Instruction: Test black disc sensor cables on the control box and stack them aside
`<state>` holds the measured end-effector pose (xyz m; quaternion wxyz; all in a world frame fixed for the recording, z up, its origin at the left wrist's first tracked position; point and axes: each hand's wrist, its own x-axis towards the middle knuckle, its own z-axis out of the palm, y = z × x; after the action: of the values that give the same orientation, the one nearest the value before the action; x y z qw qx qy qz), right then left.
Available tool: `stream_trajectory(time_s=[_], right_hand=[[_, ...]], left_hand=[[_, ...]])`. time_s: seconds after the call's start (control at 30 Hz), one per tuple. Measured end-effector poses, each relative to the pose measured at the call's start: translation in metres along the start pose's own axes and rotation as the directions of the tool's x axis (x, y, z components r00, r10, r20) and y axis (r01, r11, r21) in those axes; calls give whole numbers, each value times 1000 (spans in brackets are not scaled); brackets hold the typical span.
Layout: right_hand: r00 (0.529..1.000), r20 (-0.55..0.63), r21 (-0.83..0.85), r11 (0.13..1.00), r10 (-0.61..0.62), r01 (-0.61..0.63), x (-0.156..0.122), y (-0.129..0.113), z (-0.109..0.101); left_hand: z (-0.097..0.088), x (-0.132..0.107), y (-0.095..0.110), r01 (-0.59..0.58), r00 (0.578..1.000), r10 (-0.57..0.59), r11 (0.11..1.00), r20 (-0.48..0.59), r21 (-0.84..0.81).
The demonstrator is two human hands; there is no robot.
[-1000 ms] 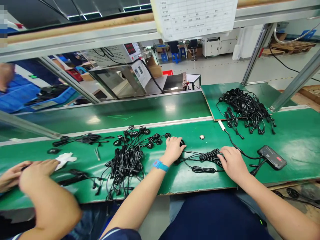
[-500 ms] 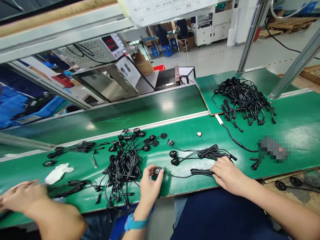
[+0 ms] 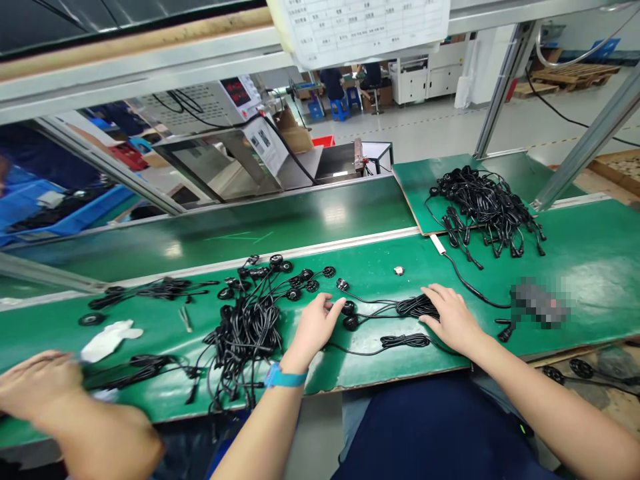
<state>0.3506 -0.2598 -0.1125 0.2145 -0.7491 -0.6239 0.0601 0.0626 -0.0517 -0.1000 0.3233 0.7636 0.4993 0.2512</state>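
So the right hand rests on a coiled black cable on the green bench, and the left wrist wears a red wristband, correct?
Not quite. The head view shows that the wristband on the left wrist is blue, not red. The right hand does rest on the coiled black cable on the green bench.

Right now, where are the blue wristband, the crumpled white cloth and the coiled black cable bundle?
Blue wristband (image 3: 285,378): head view, middle of the strap.
Crumpled white cloth (image 3: 111,335): head view, its centre fold.
Coiled black cable bundle (image 3: 411,307): head view, thickest part of the coil.
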Motion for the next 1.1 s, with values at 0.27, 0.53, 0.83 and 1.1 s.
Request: stream_trajectory(time_s=[0.27,0.53,0.83,1.1], right_hand=[[999,-6,116,993,32,-31,21,9,-4],[998,23,240,969,52,-56,34,-12,-17],[994,58,132,986,94,-101,59,-18,-16],[981,103,-31,986,167,-165,23,-6,-23]], left_hand=[[16,1,-9,89,974,-60,988,219,-123],[-2,-43,17,-210,975,207,977,-84,-27],[-2,-65,-20,-234,970,223,964,94,125],[2,-58,-34,-258,966,248,932,71,253]])
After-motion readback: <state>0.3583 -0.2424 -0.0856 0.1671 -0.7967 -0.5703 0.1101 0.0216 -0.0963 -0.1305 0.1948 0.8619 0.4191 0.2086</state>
